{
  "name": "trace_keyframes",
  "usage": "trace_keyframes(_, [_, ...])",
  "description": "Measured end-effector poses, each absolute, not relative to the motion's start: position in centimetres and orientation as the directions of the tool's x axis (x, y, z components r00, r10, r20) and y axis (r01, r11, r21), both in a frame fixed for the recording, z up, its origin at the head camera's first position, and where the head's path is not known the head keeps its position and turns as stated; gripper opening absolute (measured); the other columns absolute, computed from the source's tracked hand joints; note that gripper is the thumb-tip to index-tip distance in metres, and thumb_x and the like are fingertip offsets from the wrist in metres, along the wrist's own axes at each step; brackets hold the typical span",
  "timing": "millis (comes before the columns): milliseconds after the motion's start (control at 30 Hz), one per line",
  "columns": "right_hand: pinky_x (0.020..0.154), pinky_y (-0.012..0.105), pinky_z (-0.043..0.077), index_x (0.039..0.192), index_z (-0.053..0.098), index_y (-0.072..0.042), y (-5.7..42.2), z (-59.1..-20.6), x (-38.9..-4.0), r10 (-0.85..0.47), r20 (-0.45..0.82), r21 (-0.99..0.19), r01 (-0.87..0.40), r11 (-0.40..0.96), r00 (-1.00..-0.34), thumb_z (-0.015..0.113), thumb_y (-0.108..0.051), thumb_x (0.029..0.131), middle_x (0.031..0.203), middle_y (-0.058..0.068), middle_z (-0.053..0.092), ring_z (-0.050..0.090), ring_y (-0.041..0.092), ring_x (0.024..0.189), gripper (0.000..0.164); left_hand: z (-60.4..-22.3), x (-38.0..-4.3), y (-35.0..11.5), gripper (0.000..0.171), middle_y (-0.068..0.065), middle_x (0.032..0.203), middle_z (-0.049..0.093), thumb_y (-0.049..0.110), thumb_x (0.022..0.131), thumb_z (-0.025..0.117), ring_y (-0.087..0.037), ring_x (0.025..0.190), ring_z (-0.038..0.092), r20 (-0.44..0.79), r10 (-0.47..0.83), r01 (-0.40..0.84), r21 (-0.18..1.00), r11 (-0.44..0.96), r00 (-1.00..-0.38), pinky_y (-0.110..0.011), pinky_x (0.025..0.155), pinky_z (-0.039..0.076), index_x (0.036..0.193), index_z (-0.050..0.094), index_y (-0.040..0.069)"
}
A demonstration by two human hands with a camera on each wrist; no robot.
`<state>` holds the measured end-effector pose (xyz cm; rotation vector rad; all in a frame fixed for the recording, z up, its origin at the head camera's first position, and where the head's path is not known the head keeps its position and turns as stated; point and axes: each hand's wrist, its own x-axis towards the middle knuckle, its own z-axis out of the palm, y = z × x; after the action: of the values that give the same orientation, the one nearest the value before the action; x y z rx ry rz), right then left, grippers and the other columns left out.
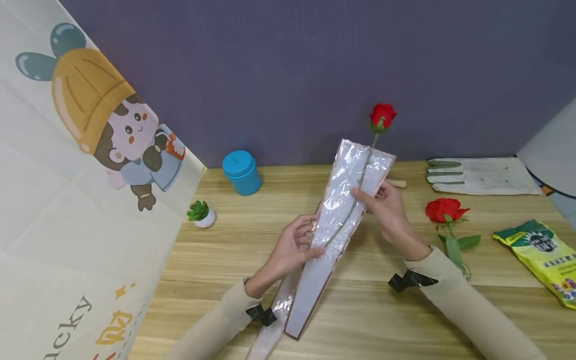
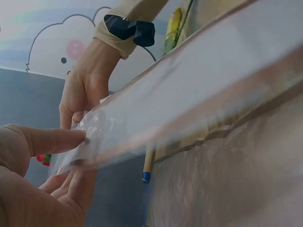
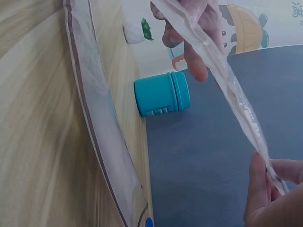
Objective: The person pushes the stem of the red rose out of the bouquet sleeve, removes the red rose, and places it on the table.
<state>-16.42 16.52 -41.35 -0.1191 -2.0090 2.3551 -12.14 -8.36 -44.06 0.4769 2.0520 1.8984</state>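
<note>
Both hands hold up a tapered flower sleeve (image 1: 308, 295), glossy and pale with a brownish border. Inside it runs the green stem of a red rose (image 1: 382, 117), whose bloom stands out above the wide top. My left hand (image 1: 288, 250) pinches the sleeve's left side, thumb in front and fingers behind. Higher up, on the opposite edge, my right hand (image 1: 390, 214) grips it, thumb over the stem; its other fingers are partly hidden behind. Seen from the right wrist, the held sleeve (image 3: 227, 85) is nearly edge-on. A second sleeve (image 1: 270, 322) lies on the table below.
A blue lidded jar (image 1: 243, 175) and a small potted succulent (image 1: 201, 215) stand at the left. On the right lie a white glove (image 1: 490, 176), another red rose (image 1: 444, 210) and a yellow-green bag (image 1: 542, 262). A wooden handle (image 1: 398, 183) shows behind the right hand.
</note>
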Motion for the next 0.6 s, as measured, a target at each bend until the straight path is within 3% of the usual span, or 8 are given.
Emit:
trace_keyframes(367, [0.080,0.020,0.063,0.122,0.060,-0.009,16.8,-41.3,-15.8,0.001,-0.083,-0.994,0.083,-0.065,-0.997,0.076,-0.015,0.096,0.100,-0.013,0.072,0.071,0.002,0.086,0.031,-44.1,-11.8,-8.8,0.078,-0.030,0.115,0.075,-0.014,0.077,0.076,-0.016,0.086,0.075,-0.074,0.470,-0.007,0.990,0.142,-0.879,-0.032,0.072,0.066,0.148,0.049,0.004])
trace_keyframes(600, [0.083,0.020,0.063,0.143,0.051,-0.004,17.7,-40.6,-15.7,-0.037,-0.063,-0.995,0.066,-0.077,-0.997,0.074,-0.020,0.098,0.108,-0.011,0.071,0.071,0.002,0.094,0.053,-44.2,-11.7,-9.2,0.070,-0.031,0.118,0.073,-0.013,0.079,0.076,-0.026,0.095,0.076,-0.050,0.481,0.017,0.991,0.134,-0.875,-0.032,0.075,0.066,0.143,0.052,0.001])
